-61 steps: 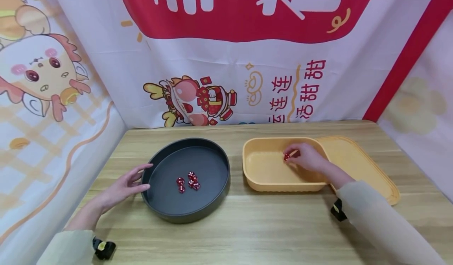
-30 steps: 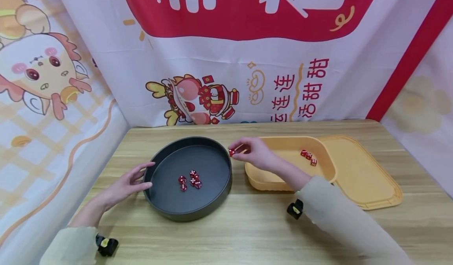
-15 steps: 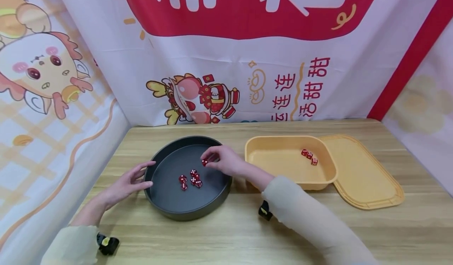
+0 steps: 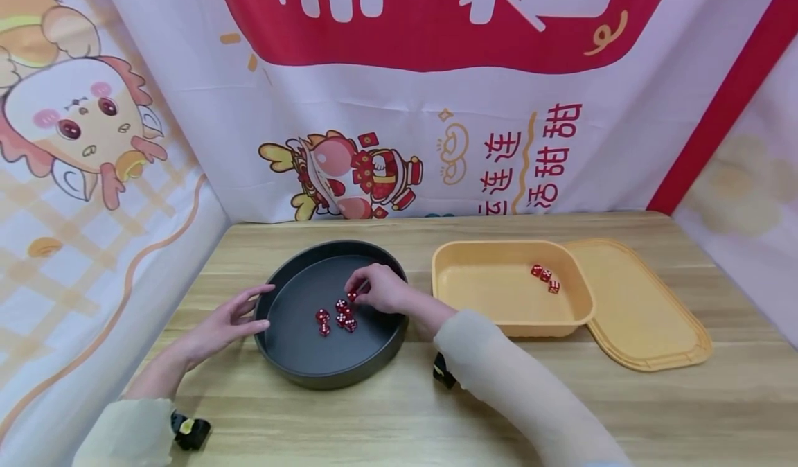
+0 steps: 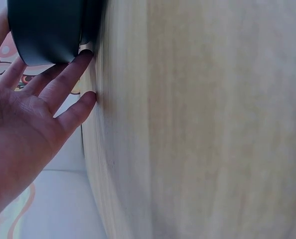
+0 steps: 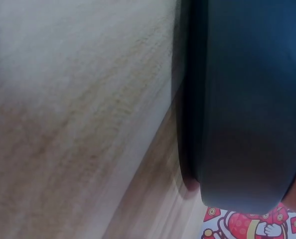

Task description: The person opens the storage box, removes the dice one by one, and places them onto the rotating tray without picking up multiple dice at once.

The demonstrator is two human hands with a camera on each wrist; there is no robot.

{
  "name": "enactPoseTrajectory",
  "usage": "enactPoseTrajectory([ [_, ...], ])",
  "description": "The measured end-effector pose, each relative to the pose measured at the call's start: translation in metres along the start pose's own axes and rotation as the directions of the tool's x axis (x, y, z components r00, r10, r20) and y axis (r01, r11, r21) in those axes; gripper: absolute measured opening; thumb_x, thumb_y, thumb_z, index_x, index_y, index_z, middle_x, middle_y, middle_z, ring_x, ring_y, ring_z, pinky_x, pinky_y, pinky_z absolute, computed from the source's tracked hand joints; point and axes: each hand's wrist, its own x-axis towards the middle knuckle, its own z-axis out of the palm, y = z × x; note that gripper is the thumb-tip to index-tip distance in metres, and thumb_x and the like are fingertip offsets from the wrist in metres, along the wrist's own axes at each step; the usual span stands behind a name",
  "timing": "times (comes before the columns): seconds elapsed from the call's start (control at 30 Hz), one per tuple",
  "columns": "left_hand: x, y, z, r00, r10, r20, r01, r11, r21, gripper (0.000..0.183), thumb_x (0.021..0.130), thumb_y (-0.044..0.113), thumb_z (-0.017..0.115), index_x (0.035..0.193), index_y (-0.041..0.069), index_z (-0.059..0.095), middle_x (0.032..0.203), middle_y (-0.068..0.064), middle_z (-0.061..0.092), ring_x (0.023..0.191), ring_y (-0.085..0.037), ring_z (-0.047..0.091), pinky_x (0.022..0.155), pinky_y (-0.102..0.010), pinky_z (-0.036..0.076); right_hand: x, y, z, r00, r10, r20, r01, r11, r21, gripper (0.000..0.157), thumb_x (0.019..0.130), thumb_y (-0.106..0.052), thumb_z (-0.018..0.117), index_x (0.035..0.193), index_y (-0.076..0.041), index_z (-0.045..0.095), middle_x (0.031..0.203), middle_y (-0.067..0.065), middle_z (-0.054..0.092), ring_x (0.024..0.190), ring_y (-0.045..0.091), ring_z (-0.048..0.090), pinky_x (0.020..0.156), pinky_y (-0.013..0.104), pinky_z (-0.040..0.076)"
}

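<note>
A round dark grey pan (image 4: 299, 349) sits on the left half of the table, with several red dice (image 4: 341, 319) grouped on its floor. My right hand (image 4: 382, 289) reaches over the pan's right rim and pinches one red die (image 4: 352, 296) between thumb and fingers, right beside that group. At the pan's left side my left hand (image 4: 226, 321) rests its extended fingers and thumb against the wall. The left wrist view shows those fingers (image 5: 68, 82) spread along the pan's outer side (image 5: 48, 30). In the right wrist view the pan wall (image 6: 252, 109) hides most of the right hand.
To the right stands a yellow rectangular box (image 4: 486, 294) holding three red dice (image 4: 545, 276). Its flat yellow lid (image 4: 648, 307) lies partly beside and behind it. A printed cloth (image 4: 424, 107) hangs behind the wooden table (image 4: 399, 418).
My right hand has carried a die from the yellow box leftward over the pan's rim and down beside the other dice. My left hand has stayed at the pan's left side.
</note>
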Motion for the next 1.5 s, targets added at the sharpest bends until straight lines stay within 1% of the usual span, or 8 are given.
enactPoseTrajectory([
  [0.3, -0.002, 0.002, 0.002, 1.0, 0.004, 0.004, -0.004, 1.0, -0.015, 0.066, 0.096, 0.019, 0.062, 0.152, 0.012, 0.027, 0.155, -0.032, 0.012, 0.139, -0.055, 0.008, 0.105, -0.066, 0.023, -0.001, -0.001, 0.003, 1.0, 0.011, 0.01, -0.011, 1.0, 0.005, 0.017, 0.089, -0.001, 0.069, 0.102, -0.01, 0.071, 0.095, -0.002, 0.066, 0.092, 0.012, 0.061, 0.081, 0.022, 0.049],
  [0.47, -0.003, 0.001, 0.002, 1.0, 0.022, -0.002, -0.022, 1.0, -0.016, 0.066, 0.096, 0.019, 0.063, 0.151, 0.01, 0.027, 0.154, -0.033, 0.015, 0.138, -0.055, 0.011, 0.104, -0.064, 0.027, -0.009, -0.001, -0.003, 1.0, -0.019, 0.003, 0.019, 0.999, 0.041, 0.016, 0.09, -0.003, 0.069, 0.104, -0.01, 0.072, 0.097, -0.004, 0.066, 0.094, 0.014, 0.061, 0.083, 0.022, 0.049],
  [0.6, -0.002, 0.0, 0.002, 0.999, 0.045, -0.002, -0.045, 0.999, -0.012, 0.066, 0.096, 0.019, 0.063, 0.151, 0.008, 0.028, 0.152, -0.035, 0.017, 0.138, -0.055, 0.013, 0.102, -0.061, 0.032, -0.02, 0.003, -0.01, 0.998, -0.057, -0.012, 0.058, 0.993, 0.105, 0.017, 0.09, -0.002, 0.068, 0.106, -0.006, 0.071, 0.1, 0.001, 0.068, 0.091, 0.012, 0.061, 0.081, 0.021, 0.051],
  [0.87, 0.0, -0.001, 0.003, 0.999, 0.038, 0.003, -0.038, 0.999, -0.024, 0.065, 0.097, 0.019, 0.062, 0.151, 0.01, 0.028, 0.152, -0.035, 0.018, 0.138, -0.053, 0.014, 0.102, -0.06, 0.032, -0.06, 0.002, -0.035, 0.998, -0.06, -0.008, 0.061, 0.98, 0.19, 0.017, 0.091, -0.005, 0.068, 0.107, -0.01, 0.07, 0.105, 0.005, 0.068, 0.09, 0.013, 0.061, 0.08, 0.024, 0.052],
  [0.97, 0.001, 0.0, 0.003, 1.0, 0.028, 0.009, -0.028, 0.999, -0.025, 0.065, 0.097, 0.019, 0.062, 0.152, 0.011, 0.027, 0.153, -0.034, 0.016, 0.139, -0.053, 0.013, 0.103, -0.063, 0.03, -0.076, 0.006, -0.047, 0.994, -0.107, -0.033, 0.111, 0.974, 0.195, 0.016, 0.09, -0.005, 0.069, 0.105, -0.01, 0.07, 0.104, 0.006, 0.069, 0.091, 0.014, 0.061, 0.082, 0.027, 0.053],
  [1.17, 0.001, 0.001, 0.002, 1.0, 0.029, 0.011, -0.029, 0.999, -0.02, 0.065, 0.097, 0.017, 0.061, 0.151, 0.01, 0.027, 0.154, -0.033, 0.015, 0.139, -0.054, 0.013, 0.102, -0.063, 0.031, -0.104, 0.021, -0.07, 0.974, -0.198, -0.109, 0.212, 0.968, 0.133, 0.016, 0.088, -0.003, 0.07, 0.104, -0.005, 0.07, 0.099, 0.005, 0.069, 0.09, 0.013, 0.063, 0.085, 0.032, 0.053],
  [1.33, 0.001, 0.001, 0.002, 1.0, 0.024, 0.015, -0.023, 1.0, -0.02, 0.065, 0.097, 0.018, 0.061, 0.152, 0.011, 0.026, 0.154, -0.033, 0.013, 0.138, -0.054, 0.012, 0.102, -0.063, 0.032, -0.128, 0.035, -0.085, 0.971, -0.182, -0.158, 0.196, 0.977, 0.081, 0.016, 0.088, -0.004, 0.072, 0.104, -0.006, 0.071, 0.096, 0.002, 0.069, 0.089, 0.012, 0.064, 0.084, 0.029, 0.053],
  [1.5, 0.0, 0.0, 0.002, 1.0, 0.024, 0.011, -0.024, 0.999, -0.026, 0.066, 0.097, 0.017, 0.061, 0.152, 0.011, 0.025, 0.154, -0.034, 0.013, 0.138, -0.054, 0.012, 0.101, -0.064, 0.033, -0.152, 0.049, -0.099, 0.966, -0.165, -0.201, 0.179, 0.982, 0.055, 0.016, 0.089, -0.008, 0.07, 0.105, -0.003, 0.07, 0.1, 0.007, 0.07, 0.09, 0.014, 0.064, 0.084, 0.031, 0.053],
])
